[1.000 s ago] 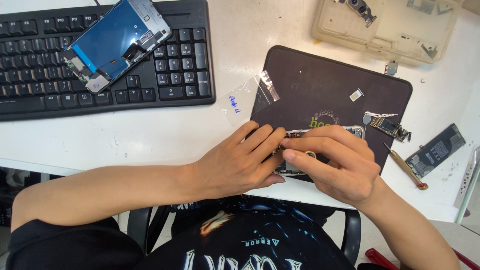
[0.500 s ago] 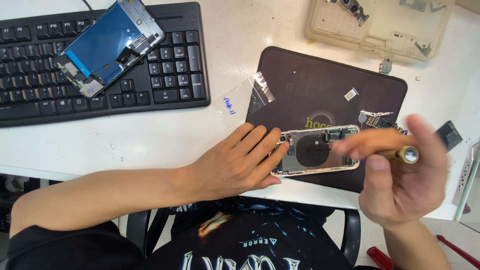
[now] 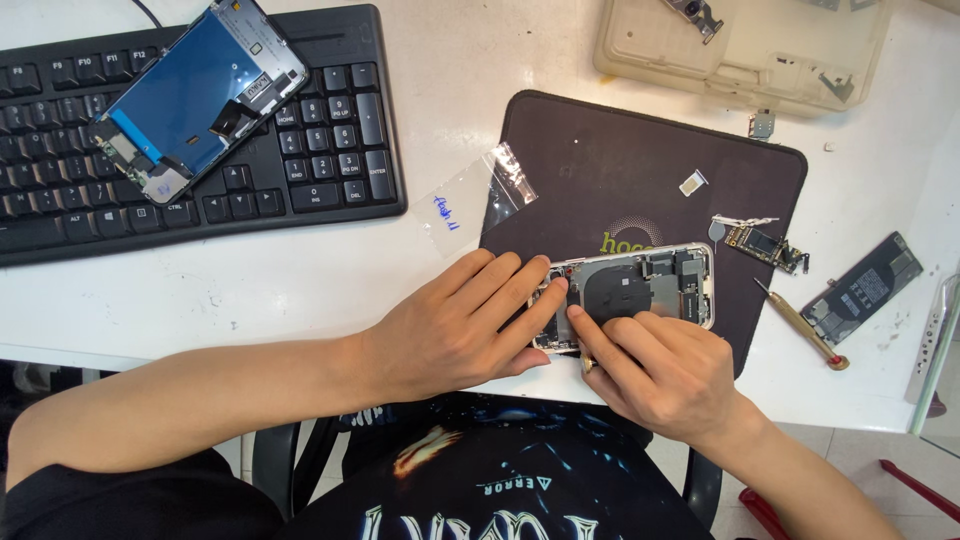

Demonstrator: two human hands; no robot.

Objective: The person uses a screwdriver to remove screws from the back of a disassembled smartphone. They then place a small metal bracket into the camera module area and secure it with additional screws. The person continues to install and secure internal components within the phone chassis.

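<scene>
While opened phone (image 3: 640, 285) lies long axis left-right, left hand (image 3: 455, 325) steadies, right hand (image 3: 665, 375) fingers together at edge.

Right hand (image 3: 665, 375) back on phone (image 3: 640, 290), seemingly empty-handed.

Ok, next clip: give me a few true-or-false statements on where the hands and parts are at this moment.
1. Both hands, left hand and right hand, touch the opened phone. True.
2. The phone lies on the keyboard. False: it lies on the dark mat.
3. A detached screen rests on the keyboard. True.
4. The right hand holds the screwdriver. False: the screwdriver lies on the table, apart from the hand.
</scene>
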